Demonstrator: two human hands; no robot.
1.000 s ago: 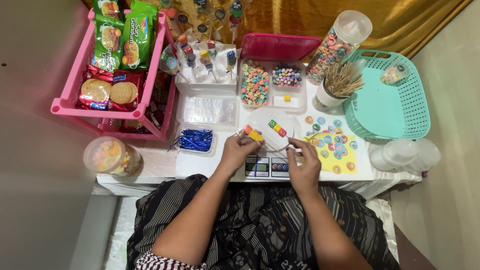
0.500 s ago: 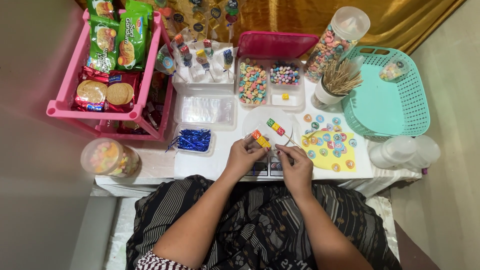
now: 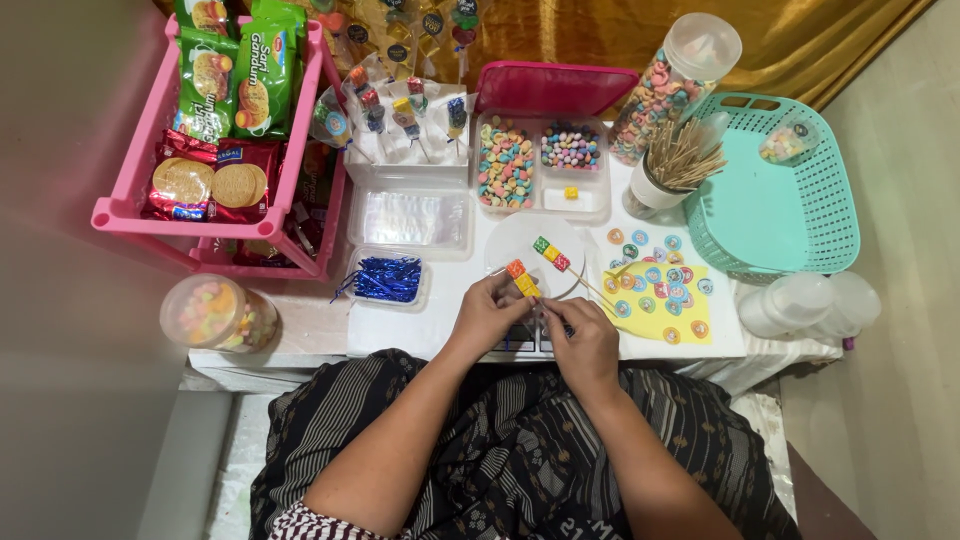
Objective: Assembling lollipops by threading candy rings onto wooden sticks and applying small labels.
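Both hands have drawn closer together over the near edge of the white plate (image 3: pixel 520 240) since the earlier pictures. A second ago the right hand (image 3: pixel 585 340) lay off to the sticker-sheet side of the plate; it has slid in beside the left hand (image 3: pixel 490 312), and the fingertips of the two nearly touch. The left hand's fingers are curled and pinched on a candy skewer (image 3: pixel 522 280), a thin stick carrying orange and yellow cubes, which sits at the plate's near rim just above the thumb; earlier those cubes sat a little further onto the plate. The right hand's fingers are bent inward and closed toward the same stick's lower end, though whether they actually grip it is too small to tell. A second skewer (image 3: pixel 551 254) with green, yellow and red cubes lies on the plate, just beyond the held one and apart from it, as it did before. To the right of the plate the yellow sticker sheet (image 3: pixel 665 295) with round stickers is unchanged, as are the cup of wooden sticks (image 3: pixel 672 170) and the teal basket (image 3: pixel 790 200) beyond it. Left of the plate, the tray of blue twist ties (image 3: pixel 388 278) has not moved.
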